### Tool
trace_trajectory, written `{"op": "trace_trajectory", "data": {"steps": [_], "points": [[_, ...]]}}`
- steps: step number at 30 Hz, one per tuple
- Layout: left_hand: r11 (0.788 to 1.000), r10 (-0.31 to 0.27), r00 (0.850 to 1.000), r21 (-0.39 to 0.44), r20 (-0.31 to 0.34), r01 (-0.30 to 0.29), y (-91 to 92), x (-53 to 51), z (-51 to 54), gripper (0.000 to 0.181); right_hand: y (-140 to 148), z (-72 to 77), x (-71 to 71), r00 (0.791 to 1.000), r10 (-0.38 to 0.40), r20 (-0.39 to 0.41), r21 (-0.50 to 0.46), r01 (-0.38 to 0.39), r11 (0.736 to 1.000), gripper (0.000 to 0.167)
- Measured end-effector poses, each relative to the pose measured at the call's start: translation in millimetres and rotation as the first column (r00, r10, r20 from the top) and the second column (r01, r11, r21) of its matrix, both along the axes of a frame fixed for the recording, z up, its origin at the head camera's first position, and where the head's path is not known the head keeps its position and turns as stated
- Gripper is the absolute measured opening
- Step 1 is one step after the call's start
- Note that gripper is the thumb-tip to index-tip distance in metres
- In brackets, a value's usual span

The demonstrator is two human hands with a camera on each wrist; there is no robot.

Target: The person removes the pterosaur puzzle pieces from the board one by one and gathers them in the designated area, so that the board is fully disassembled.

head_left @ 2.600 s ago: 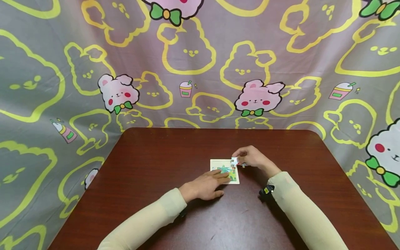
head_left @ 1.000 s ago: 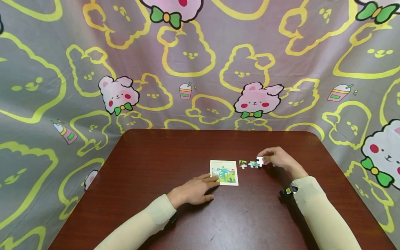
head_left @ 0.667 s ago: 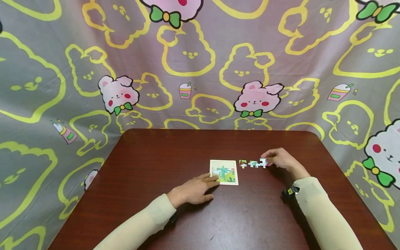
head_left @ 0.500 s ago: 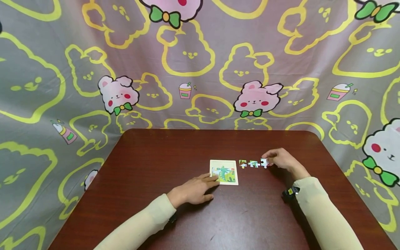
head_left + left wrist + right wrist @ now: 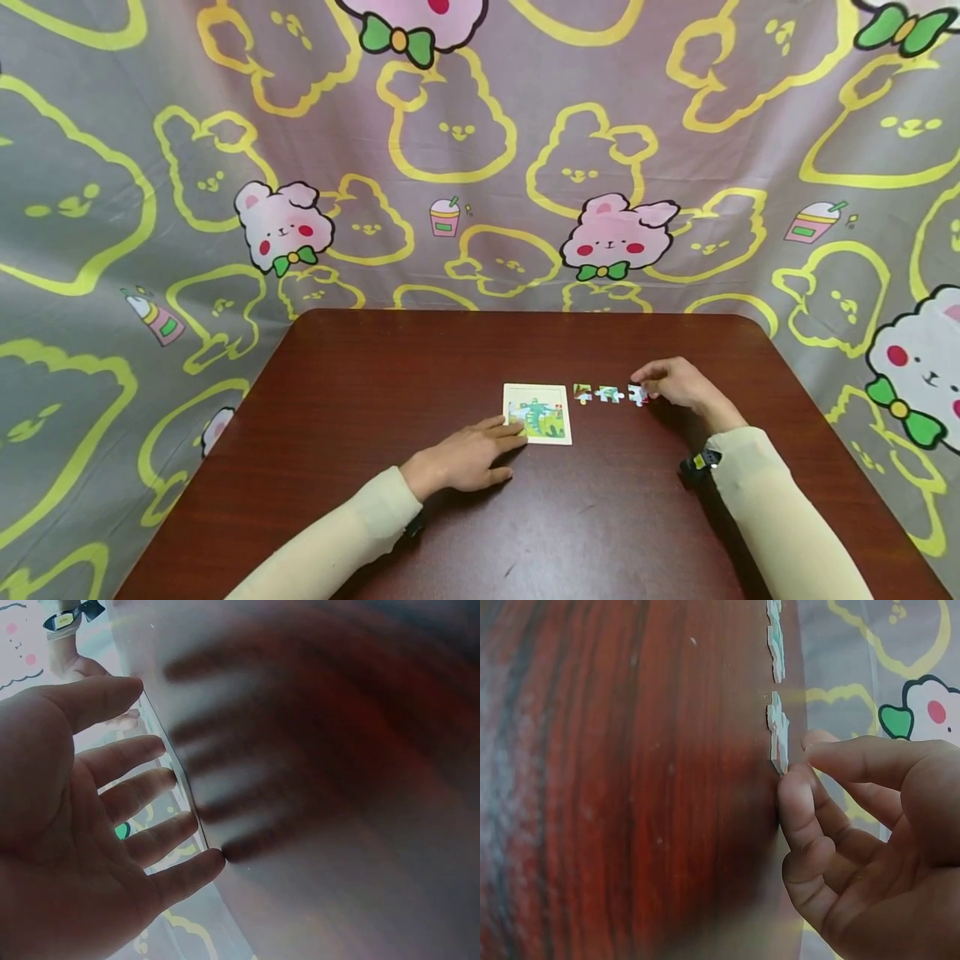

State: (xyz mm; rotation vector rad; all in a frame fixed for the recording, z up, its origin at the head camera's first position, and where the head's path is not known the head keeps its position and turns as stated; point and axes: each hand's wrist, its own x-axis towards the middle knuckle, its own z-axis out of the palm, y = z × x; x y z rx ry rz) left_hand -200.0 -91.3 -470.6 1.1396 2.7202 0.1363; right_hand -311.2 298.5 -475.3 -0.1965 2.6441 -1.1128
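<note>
In the head view a square framed jigsaw puzzle (image 5: 537, 389) with a green dinosaur picture lies on the table. My left hand (image 5: 461, 457) has its fingers spread and fingertips resting on the frame's lower left corner. A row of loose puzzle pieces lies right of the frame: one green and brown (image 5: 582, 393), one green and white (image 5: 609, 394), and a white and red one (image 5: 637, 392) at the end. My right hand (image 5: 678, 385) is at this last puzzle piece (image 5: 778, 735), which lies flat. The thumb and index fingertip stand just off it; a lower fingertip touches its edge.
The dark brown wooden table (image 5: 420, 358) has a rounded far edge. A grey curtain (image 5: 480, 275) with cartoon rabbits hangs behind it and along both sides. A black device (image 5: 700, 465) is strapped at my right wrist.
My right hand carried the white and red piece rightward from the frame, laid it at the row's end and slid it slightly further right. My left hand drew back to the frame's corner.
</note>
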Motion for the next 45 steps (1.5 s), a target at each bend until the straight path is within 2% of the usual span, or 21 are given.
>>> {"op": "trace_trajectory", "data": {"steps": [15,30,45], "points": [[1.0,0.002,1.0,0.005,-0.002,-0.002,0.1,-0.4,-1.8,0.056,-18,7.7,2.5,0.999,0.035,-0.018,-0.045,-0.036,0.998,0.026],[1.0,-0.005,1.0,0.006,-0.004,0.005,-1.4,-0.8,-2.9,0.056,-72,12.4,5.1,0.997,0.083,-0.005,-0.106,-0.083,0.991,0.023],[1.0,-0.013,1.0,0.01,-0.014,0.014,1.4,-0.7,-0.4,0.056,-104,8.7,8.7,0.991,0.131,-0.011,-0.159,-0.131,0.978,0.022]]}}
